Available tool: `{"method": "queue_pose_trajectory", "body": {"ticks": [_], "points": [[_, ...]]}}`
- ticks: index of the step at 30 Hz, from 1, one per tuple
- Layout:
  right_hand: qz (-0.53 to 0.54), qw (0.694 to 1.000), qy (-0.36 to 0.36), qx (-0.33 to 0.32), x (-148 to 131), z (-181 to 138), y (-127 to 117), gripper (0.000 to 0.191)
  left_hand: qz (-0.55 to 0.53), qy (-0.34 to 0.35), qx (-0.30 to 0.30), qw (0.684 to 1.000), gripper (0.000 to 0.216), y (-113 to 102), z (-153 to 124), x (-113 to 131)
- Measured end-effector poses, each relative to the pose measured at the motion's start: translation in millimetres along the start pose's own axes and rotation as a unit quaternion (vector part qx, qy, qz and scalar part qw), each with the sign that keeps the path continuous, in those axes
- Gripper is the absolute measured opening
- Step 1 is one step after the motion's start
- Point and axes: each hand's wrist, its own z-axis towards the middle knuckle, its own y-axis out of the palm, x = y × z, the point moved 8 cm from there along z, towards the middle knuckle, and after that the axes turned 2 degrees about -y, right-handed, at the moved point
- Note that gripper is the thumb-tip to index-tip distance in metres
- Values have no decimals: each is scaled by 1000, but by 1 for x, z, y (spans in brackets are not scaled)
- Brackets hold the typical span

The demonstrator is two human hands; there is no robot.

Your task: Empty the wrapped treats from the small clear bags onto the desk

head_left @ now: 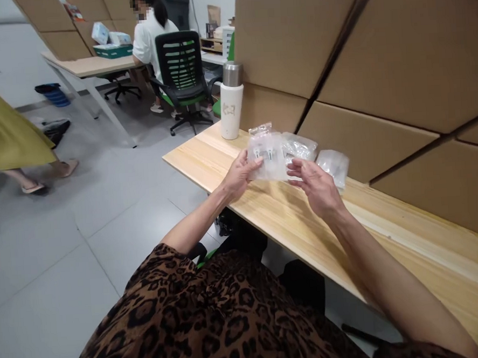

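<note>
- In the head view, the left hand (239, 174) holds a clear plastic bag (268, 156) by its near left edge, thumb in front, raised over the worktop (205, 154).
- The right hand (317, 187) is at the bag's right side, its fingers slightly parted; whether they pinch the edge or only come close to it, I cannot tell.
- Small items with dark marks show through the bag, so it looks filled; what they are is too small to read, and whether the top is sealed is not clear.
- Just beyond it lies a crinkled plastic packet (303, 146), and farther right a flat plastic pouch (334, 165), both close to the brown partition (287, 35).
- As I judge it, the handling of the raised bag is under way and not finished, since it is not yet set down.
- Neither the packet nor the pouch is clearly in a grip; whether they are done with or waiting, the view does not settle.
- A white tumbler (232, 109) stands upright at the far left of the worktop, apart from the hands.
</note>
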Motion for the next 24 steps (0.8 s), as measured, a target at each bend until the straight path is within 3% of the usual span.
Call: {"method": "queue_pose_trajectory", "body": {"ticks": [3,6,10,15,20,24], "points": [[103,993,53,0,0,-12,-2,58,-40,-57,-43,997,54,37,-19,-31],[148,984,84,46,6,-28,-22,57,-52,-82,-70,993,50,67,-27,-54],[163,972,113,122,16,-54,-57,51,-76,-133,-62,986,38,96,-34,-80],[152,970,98,163,15,-76,-80,43,-162,-272,-62,946,23,133,-48,-121],[95,972,57,206,9,-92,-94,44,-173,-311,-21,934,21,148,-45,-140],[61,977,61,194,6,-105,-99,50,-165,-232,49,957,18,140,-32,-125]]}}
